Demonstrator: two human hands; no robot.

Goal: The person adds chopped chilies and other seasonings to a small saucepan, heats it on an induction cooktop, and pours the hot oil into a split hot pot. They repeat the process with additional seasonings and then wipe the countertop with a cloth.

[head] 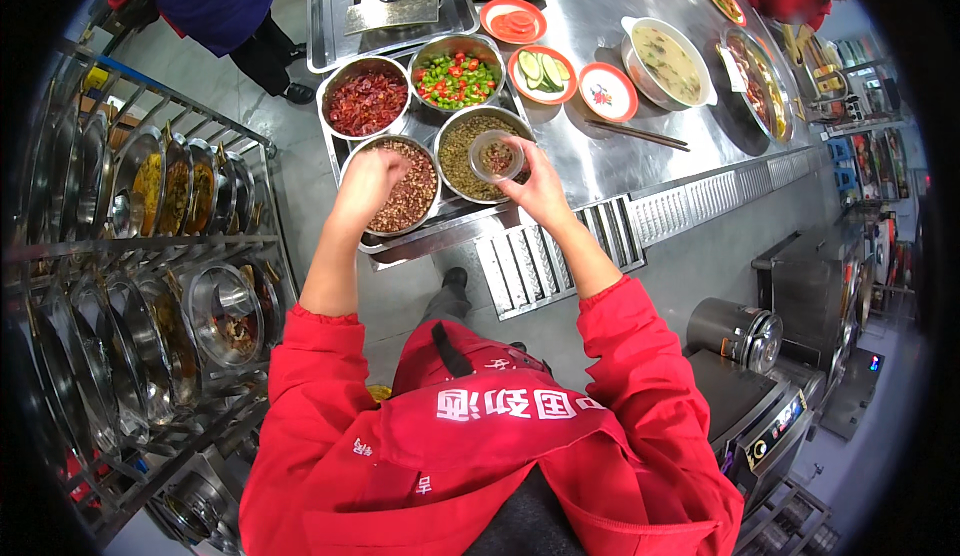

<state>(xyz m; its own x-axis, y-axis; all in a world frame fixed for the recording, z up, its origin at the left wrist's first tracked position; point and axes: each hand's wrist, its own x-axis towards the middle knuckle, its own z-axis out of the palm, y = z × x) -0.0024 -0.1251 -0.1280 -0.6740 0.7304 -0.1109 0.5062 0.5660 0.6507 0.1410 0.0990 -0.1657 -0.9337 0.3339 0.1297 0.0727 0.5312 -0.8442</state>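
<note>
My right hand point(541, 188) grips a small clear plastic cup point(496, 157) by its side, with reddish and brown spice bits inside. The cup is over a steel bowl of green-brown peppercorns point(465, 143). My left hand point(377, 175), slightly blurred, is over the steel bowl of reddish-brown peppercorns point(409, 199); its fingertips are bunched, and whether they pinch anything cannot be seen. Behind these stand a steel bowl of dried red chilli pieces point(367, 99) and a steel bowl of chopped green and red chillies point(457, 79).
On the steel table point(570, 154) are a plate of cucumber slices point(541, 74), a plate of tomato slices point(514, 21), an orange-rimmed plate point(608, 92), chopsticks point(637, 135) and a soup bowl point(666, 64). A rack of lidded dishes point(150, 244) stands left. A person point(214, 0) stands beyond.
</note>
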